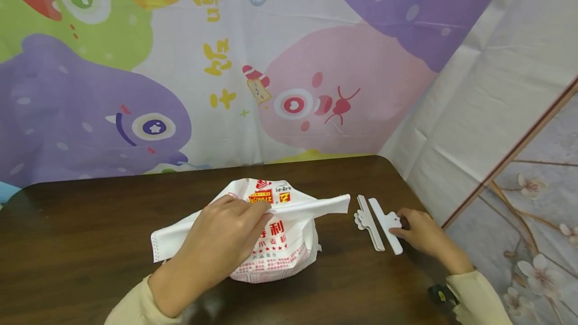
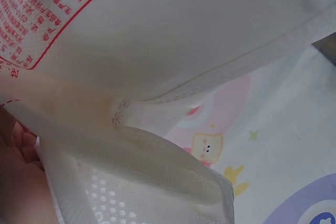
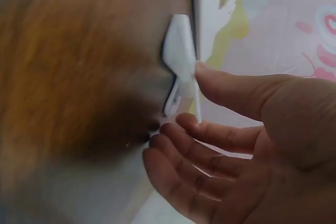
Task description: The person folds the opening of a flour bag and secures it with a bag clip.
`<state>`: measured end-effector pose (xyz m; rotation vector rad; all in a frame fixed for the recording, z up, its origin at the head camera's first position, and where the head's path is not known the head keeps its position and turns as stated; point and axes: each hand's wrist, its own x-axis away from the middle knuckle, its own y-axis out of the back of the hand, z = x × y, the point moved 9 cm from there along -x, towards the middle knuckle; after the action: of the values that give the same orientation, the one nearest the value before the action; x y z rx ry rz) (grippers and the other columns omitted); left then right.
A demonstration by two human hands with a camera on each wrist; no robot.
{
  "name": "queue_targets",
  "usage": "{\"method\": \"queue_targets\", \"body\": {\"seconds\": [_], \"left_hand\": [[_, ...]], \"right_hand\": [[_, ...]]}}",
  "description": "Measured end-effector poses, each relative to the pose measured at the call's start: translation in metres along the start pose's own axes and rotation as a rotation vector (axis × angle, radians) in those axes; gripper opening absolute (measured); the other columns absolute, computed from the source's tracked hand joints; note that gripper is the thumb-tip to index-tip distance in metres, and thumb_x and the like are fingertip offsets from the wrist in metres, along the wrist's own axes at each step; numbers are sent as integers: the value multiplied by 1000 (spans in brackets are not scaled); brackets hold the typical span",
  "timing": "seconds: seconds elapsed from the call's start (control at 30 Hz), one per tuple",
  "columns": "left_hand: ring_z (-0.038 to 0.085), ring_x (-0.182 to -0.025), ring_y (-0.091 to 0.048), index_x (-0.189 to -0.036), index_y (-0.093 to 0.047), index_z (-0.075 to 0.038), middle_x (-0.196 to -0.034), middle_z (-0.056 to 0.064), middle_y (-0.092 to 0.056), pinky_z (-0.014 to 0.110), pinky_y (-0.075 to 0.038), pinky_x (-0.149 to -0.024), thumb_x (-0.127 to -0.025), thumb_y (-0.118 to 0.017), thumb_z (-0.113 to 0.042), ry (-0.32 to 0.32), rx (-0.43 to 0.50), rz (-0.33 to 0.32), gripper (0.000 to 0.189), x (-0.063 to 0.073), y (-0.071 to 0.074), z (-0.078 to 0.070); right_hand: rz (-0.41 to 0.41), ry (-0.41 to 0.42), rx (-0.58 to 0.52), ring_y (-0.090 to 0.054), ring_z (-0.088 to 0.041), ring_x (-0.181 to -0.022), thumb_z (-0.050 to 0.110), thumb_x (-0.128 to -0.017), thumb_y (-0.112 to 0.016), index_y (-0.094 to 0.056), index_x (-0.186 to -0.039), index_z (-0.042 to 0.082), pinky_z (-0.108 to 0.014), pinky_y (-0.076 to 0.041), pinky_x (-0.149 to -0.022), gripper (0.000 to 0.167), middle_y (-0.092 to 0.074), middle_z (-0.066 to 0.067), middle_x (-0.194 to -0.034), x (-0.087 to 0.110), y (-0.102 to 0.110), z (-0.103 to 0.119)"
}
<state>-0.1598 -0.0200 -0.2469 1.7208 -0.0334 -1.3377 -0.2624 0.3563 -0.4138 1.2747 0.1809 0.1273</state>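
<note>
A white flour bag (image 1: 289, 252) with red print stands on the table, its top folded over into a long strip (image 1: 327, 206). My left hand (image 1: 221, 239) grips this folded top at its middle. The left wrist view is filled mostly by the bag's white side (image 2: 157, 30), with part of the hand (image 2: 29, 182) at the left edge. To the right of the bag lie two white bag clips. My right hand (image 1: 424, 237) pinches the handle end of the right-hand clip (image 1: 385, 225) between thumb and forefinger. The other clip (image 1: 371, 224) lies just left of it, untouched.
The dark wooden table (image 1: 90, 224) has its back edge against a cartoon-print cloth (image 1: 235, 129). A pale flowered cloth (image 1: 519, 204) hangs along the right side. A small black object (image 1: 437, 294) shows beside the right sleeve.
</note>
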Motion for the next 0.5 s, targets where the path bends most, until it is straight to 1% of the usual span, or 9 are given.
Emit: {"method": "queue_targets", "body": {"seconds": [0.13, 0.23, 0.3, 0.4, 0.5], "left_hand": [[15, -55, -59, -87, -67, -5, -63, 0, -62, 33, -51, -64, -86, -71, -9, 4, 1, -3, 5, 0, 0, 0], [15, -53, -58, -87, -67, -5, -62, 0, -61, 33, -50, -63, -86, -71, -9, 9, -6, 1, 6, 1, -1, 1], [15, -53, -57, -88, -67, -5, -61, 0, -60, 33, -49, -63, -87, -71, -10, 13, -11, 5, 6, 1, -1, 1], [15, -52, -56, -88, -67, -5, -60, 0, -59, 34, -49, -62, -87, -71, -10, 13, -19, 7, 7, 1, -2, 1], [15, -53, -56, -88, -67, -5, -60, 0, -60, 34, -49, -62, -86, -71, -10, 11, -19, 3, 7, 1, -1, 0]], "right_hand": [[-17, -23, 26, -57, -23, -74, 22, -82, -81, -63, -88, -1, -43, -48, -66, 30, -61, -4, -79, 2, 2, -3], [-28, -45, 32, -55, -22, -71, 22, -82, -82, -61, -85, 2, -42, -47, -63, 29, -59, -2, -76, 3, 3, -4], [-39, -55, 27, -55, -22, -70, 20, -81, -81, -60, -86, 2, -42, -47, -61, 29, -59, -2, -74, 4, 4, -3], [-77, -54, 21, -58, -25, -69, 14, -80, -81, -60, -89, 1, -46, -47, -58, 26, -61, -5, -74, 6, 8, 0], [-127, -43, 36, -64, -32, -72, 8, -78, -80, -61, -98, -3, -52, -49, -59, 29, -66, -12, -80, 9, 13, 4]]}}
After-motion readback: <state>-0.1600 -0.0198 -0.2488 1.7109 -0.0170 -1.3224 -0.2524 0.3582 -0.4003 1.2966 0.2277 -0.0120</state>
